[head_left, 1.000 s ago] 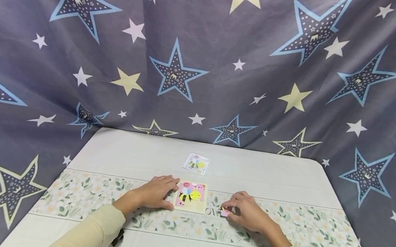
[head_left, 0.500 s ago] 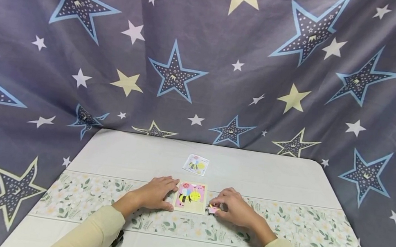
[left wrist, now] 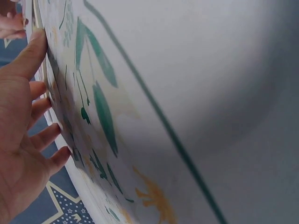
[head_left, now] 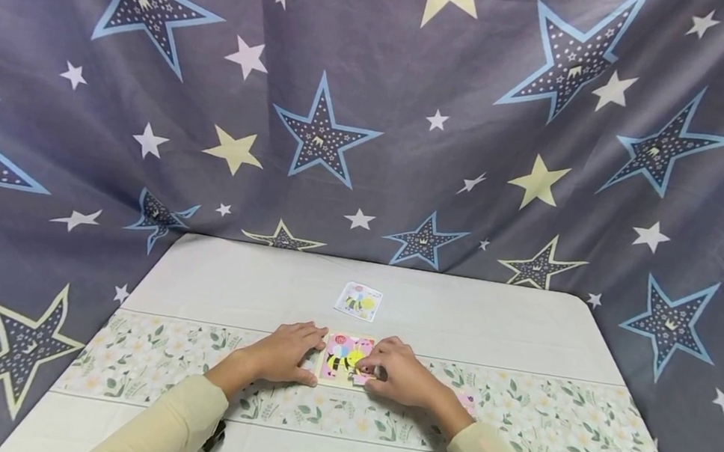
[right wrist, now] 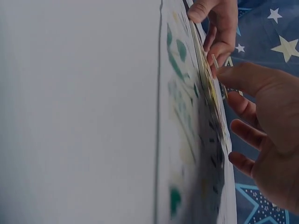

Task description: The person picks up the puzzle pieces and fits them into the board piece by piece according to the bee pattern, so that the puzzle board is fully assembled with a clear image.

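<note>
A square jigsaw puzzle board (head_left: 337, 362) with a bee picture lies on the table's floral band. My left hand (head_left: 284, 352) rests at its left edge, thumb by the near corner and fingers reaching toward the far one. In the left wrist view, the left thumb (left wrist: 33, 53) touches the board's rim. Over the board's lower right part, my right hand (head_left: 403, 374) pinches a puzzle piece (head_left: 360, 379) between thumb and fingertips. That piece shows as a thin tilted edge in the right wrist view, above the board, and the hand covers the board's right side.
A small card (head_left: 359, 301) with the same bee picture lies behind the board. Another pink piece (head_left: 467, 401) shows beyond my right wrist. A starry curtain (head_left: 350, 104) hangs at the back edge of the white table (head_left: 493, 317).
My right hand has moved left with the puzzle piece, from the tablecloth to over the board. A pink piece has come into view behind it. The left hand has stayed in place.
</note>
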Action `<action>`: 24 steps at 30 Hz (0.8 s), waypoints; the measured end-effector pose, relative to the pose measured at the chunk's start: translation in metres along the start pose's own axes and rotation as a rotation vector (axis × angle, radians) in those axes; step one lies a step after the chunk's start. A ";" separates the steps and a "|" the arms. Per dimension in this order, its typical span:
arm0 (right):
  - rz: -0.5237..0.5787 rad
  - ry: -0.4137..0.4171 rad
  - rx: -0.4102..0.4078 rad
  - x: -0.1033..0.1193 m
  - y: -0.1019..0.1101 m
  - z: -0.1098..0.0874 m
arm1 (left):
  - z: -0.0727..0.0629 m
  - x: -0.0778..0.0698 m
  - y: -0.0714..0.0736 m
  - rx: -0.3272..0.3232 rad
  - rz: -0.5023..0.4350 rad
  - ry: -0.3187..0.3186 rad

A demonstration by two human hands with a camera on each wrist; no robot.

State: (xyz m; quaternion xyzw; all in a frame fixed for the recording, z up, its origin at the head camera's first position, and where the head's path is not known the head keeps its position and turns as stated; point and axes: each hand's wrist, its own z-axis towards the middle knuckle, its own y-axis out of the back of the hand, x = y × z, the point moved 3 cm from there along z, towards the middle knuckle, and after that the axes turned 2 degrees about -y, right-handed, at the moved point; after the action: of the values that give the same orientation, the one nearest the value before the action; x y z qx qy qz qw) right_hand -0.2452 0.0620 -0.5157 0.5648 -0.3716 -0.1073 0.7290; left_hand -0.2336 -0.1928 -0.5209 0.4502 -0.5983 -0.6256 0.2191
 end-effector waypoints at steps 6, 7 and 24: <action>-0.020 -0.001 0.023 0.009 -0.006 0.013 | 0.001 0.001 0.000 -0.001 0.011 -0.010; -0.030 -0.002 0.027 0.010 -0.007 0.015 | 0.001 0.001 0.000 0.000 0.010 -0.009; -0.058 -0.063 0.066 0.018 -0.013 0.028 | 0.001 0.002 0.000 0.000 0.010 -0.015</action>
State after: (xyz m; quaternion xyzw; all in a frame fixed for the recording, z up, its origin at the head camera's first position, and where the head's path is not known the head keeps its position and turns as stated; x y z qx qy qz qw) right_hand -0.2474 0.0264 -0.5173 0.5953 -0.3811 -0.1338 0.6946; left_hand -0.2351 -0.1938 -0.5219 0.4426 -0.6021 -0.6278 0.2178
